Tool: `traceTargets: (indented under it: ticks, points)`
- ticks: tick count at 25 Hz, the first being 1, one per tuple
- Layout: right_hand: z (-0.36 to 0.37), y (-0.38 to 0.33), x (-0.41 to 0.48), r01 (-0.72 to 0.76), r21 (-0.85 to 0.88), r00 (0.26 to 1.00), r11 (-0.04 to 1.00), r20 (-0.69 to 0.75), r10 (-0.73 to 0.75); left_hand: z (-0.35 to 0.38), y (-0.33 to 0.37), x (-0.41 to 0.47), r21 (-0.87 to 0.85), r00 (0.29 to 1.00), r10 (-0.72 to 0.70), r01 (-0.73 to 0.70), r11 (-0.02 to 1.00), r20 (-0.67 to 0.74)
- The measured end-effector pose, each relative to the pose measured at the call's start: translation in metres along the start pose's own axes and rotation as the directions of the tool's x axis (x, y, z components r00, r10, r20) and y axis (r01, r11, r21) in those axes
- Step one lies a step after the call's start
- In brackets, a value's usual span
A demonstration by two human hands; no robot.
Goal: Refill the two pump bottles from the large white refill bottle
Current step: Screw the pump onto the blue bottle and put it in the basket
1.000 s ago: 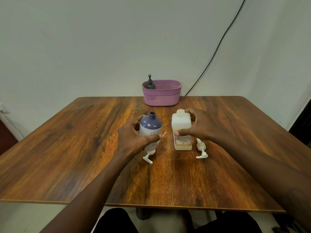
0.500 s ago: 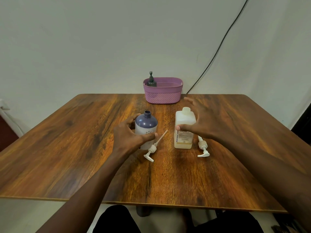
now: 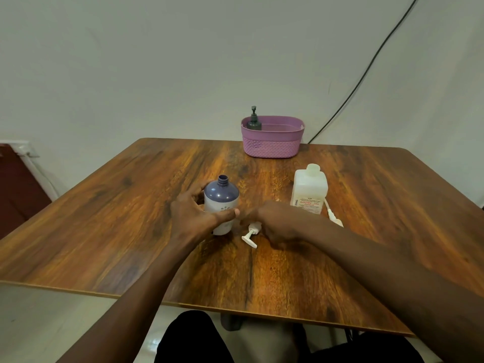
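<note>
A purple-topped pump bottle [image 3: 221, 197] stands upright on the table with its neck uncapped. My left hand [image 3: 193, 216] grips its side. Just to its right a white pump head [image 3: 251, 233] lies on the wood. My right hand [image 3: 277, 221] is down over this pump's collar and tube, fingers curled around it. The white square bottle [image 3: 310, 191] with a red-lettered label stands free to the right, with nothing on its neck. A second white pump [image 3: 334, 217] lies by its base, partly behind my right forearm.
A purple basket [image 3: 271, 145] sits at the far edge of the wooden table [image 3: 131, 231] and holds a dark pump bottle [image 3: 253, 121]. A black cable [image 3: 366, 66] runs down the wall behind it. My legs are under the near table edge.
My right hand let go of the white square bottle and came down left onto the pump lying beside the purple bottle. My left hand has stayed on the purple bottle. The view tilted down.
</note>
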State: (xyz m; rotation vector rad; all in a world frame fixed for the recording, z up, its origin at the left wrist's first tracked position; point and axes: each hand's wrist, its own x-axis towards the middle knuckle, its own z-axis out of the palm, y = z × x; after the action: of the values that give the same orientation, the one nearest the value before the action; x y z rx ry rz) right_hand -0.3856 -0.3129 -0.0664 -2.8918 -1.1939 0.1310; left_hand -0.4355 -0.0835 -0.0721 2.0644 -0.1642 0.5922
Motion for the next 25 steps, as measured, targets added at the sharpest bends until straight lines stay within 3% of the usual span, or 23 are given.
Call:
traceTargets:
  ticks: [3, 6, 10, 12, 14, 25]
  points:
    - [-0.001, -0.001, 0.002, 0.063, 0.009, 0.998, 0.998, -0.013, -0.063, -0.004, -0.005, -0.002, -0.001, 1.000, -0.022, 0.022, 1.000, 0.015]
    - [-0.020, 0.005, -0.002, 0.058, 0.279, 0.959, 0.958, -0.284, 0.025, -0.007, -0.005, -0.002, -0.012, 0.999, -0.036, 0.036, 0.999, 0.025]
    - [-0.057, -0.003, -0.014, 0.190, 0.437, 0.694, 0.879, -0.693, 0.194, -0.002, -0.003, -0.004, 0.014, 0.998, -0.047, 0.046, 0.999, 0.034]
    - [-0.078, -0.011, -0.017, 0.284, 0.485, 0.564, 0.827, -0.782, 0.265, 0.003, 0.001, -0.005, 0.020, 0.998, -0.041, 0.040, 0.999, 0.037]
    - [-0.091, -0.014, -0.018, 0.356, 0.539, 0.493, 0.763, -0.802, 0.336, 0.008, 0.003, -0.005, 0.029, 0.999, -0.019, 0.018, 0.999, 0.028]
    - [-0.094, -0.020, -0.023, 0.449, 0.587, 0.483, 0.674, -0.794, 0.369, 0.026, 0.012, 0.000, 0.048, 1.000, -0.008, 0.006, 0.999, 0.026]
